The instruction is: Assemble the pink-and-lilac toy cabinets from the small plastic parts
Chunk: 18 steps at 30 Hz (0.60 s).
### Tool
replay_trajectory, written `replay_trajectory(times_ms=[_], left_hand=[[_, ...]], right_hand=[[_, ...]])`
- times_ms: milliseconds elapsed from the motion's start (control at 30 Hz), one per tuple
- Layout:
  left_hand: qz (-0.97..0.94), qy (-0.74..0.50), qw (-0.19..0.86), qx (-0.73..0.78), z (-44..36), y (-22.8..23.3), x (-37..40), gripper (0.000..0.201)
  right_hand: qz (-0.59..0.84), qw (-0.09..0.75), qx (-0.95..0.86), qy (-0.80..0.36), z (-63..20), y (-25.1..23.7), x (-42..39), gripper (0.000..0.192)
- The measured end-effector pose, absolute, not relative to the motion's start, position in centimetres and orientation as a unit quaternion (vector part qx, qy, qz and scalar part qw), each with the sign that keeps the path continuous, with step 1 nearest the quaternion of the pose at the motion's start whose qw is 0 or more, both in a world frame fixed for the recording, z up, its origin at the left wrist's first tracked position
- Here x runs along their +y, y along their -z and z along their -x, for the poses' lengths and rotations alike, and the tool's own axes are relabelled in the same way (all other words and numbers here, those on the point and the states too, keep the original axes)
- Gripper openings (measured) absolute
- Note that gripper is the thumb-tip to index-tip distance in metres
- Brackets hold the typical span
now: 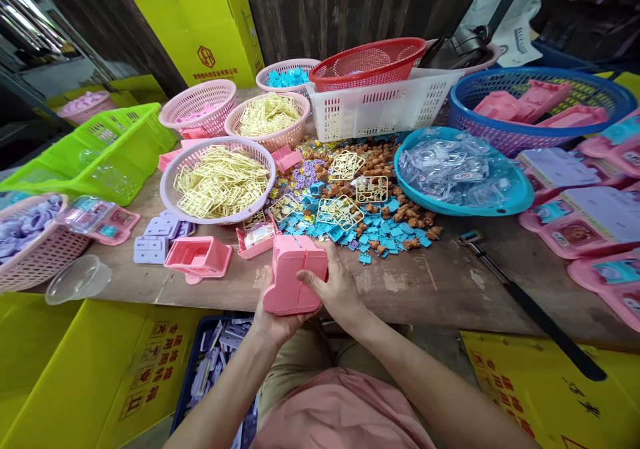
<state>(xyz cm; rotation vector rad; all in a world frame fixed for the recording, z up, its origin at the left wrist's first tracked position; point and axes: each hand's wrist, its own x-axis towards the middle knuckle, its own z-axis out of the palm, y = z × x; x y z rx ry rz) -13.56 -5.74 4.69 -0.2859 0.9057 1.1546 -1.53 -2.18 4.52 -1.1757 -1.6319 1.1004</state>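
Holding a pink moulded plastic box-shaped toy housing (294, 274) just above the near edge of the worn wooden bench (440, 282), the person has both hands clamped on it: the left hand (273, 319) cups it from beneath, the right hand (336, 290) wraps its right side with the thumb pressed on the front face, a grip that seems meant to steady the piece while its halves are pressed or checked. Below the hands, a dark blue crate of pale lilac plastic parts (220, 362) sits on the floor between yellow corrugated cartons (90, 369), within easy reach. Just beyond the housing lie a pink open plastic tray piece (199, 257), a small pink blister-packed toy (256, 237) and lilac hinged plates (156, 239). A black-handled tool (530, 306) lies slantwise to the right. Further in, a loose heap of small blue plastic tiles and brown figurines (385, 219) spreads over the bench middle, probably kept open for quick picking. Left of it stands a pink round basket of cream plastic sprue frames (218, 180), right of it a blue shallow bowl of clear packets (463, 172). Finished pink packaged toys (585, 219) line the right edge. At the back stand a white slotted basket (380, 106), a red mesh basket (367, 62), a large blue basket (540, 106) and a green crate (100, 152), before a dark plank wall (340, 9).
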Motion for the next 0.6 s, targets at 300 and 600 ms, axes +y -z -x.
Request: replay_trajectory(times_ms=[300,600], left_hand=[[-0.016,-0.685,0.627,0.371,12.4,-4.6,-5.2,0.058],[-0.082,-0.722,0.558,0.402,11.8,-3.4,-6.2,0.068]], right_hand=[[0.499,0.428,-0.584,-0.476,2.7,-7.0,-4.6,0.083],[0.465,0.465,-0.652,-0.378,2.6,-5.6,-5.3,0.073]])
